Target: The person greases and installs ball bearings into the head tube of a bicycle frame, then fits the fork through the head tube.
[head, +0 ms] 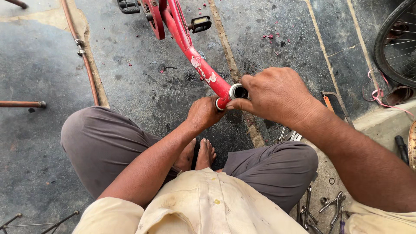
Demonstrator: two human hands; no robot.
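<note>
We see the right hand closed around the metal tube end of the red bicycle frame. The left hand grips the same frame end from below. The frame rises away from us over the dark floor. Pliers lie on the floor near the right knee, and a wheel stands at the right edge.
</note>
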